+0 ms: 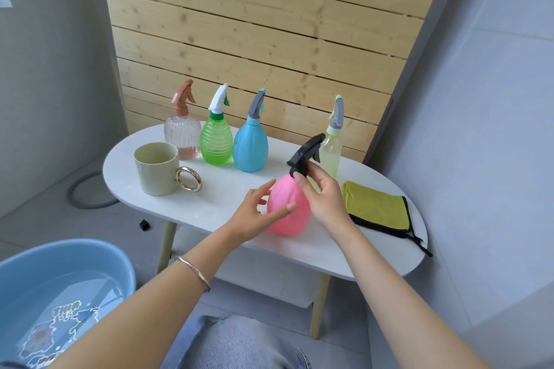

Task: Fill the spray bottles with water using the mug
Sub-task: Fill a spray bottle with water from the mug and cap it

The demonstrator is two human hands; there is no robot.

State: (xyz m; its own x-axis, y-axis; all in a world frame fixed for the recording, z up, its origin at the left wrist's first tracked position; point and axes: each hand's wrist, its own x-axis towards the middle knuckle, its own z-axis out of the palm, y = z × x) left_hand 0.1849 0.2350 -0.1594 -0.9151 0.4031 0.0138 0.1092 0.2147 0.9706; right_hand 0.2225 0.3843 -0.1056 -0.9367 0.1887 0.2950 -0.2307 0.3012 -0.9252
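Brace pink bottle upright on tabletop with wide-open left grip, then unscrew black spray head pinched in right grip

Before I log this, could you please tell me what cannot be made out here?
Head view only:
Neck of the pink bottle: covered by fingers of the right hand.
Water level in the blue bottle: opaque wall.
Part of the basin: cut by left and bottom edges.
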